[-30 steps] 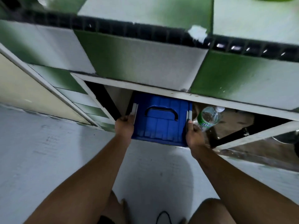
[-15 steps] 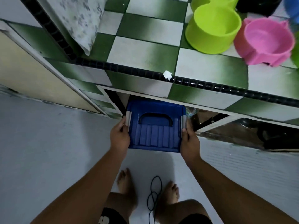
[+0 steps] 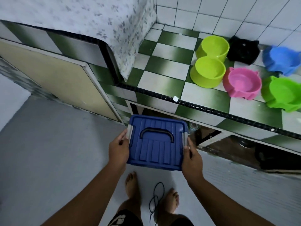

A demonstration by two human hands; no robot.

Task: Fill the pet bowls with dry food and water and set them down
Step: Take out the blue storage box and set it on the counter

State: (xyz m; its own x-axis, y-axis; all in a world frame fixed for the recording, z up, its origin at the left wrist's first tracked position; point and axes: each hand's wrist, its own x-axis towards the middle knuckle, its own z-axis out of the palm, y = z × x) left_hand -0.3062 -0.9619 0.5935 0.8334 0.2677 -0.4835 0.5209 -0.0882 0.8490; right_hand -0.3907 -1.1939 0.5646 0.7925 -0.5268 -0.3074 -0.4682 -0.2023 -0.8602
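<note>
The green-and-white tiled counter (image 3: 162, 67) fills the upper right, with an open cupboard space (image 3: 228, 149) under its edge and the grey floor (image 3: 48, 152) below. Held in the air just in front of that edge, and by my reading lower than the counter top, is a blue storage box (image 3: 156, 149) with its lid on. It likely holds the dry food, though its contents are hidden. The pet bowls stand on the counter well apart from the box, up and to the right of it: a lime double bowl (image 3: 210, 62) nearest, then a pink bowl (image 3: 242, 82), a green bowl (image 3: 283, 93), a blue bowl (image 3: 283, 60) and a black bowl (image 3: 242, 49) by the back wall. The lime and pink ones look empty, so filling is not yet begun. The box's black handle (image 3: 157, 134) runs across from hand to hand, so setting the box on the bare tiles left of the bowls calls for a lift up and forward; the right hand is the nearer to the bowls. Both forearms reach forward, about level with each other. The left hand (image 3: 118, 150) grips the box's left side, thumb on top beside the left latch (image 3: 130, 132), its other fingers curled under and out of sight. The right hand (image 3: 192, 158) grips the opposite side likewise, thumb along the lid edge by the right latch (image 3: 184, 137), fingers wrapped below.
</note>
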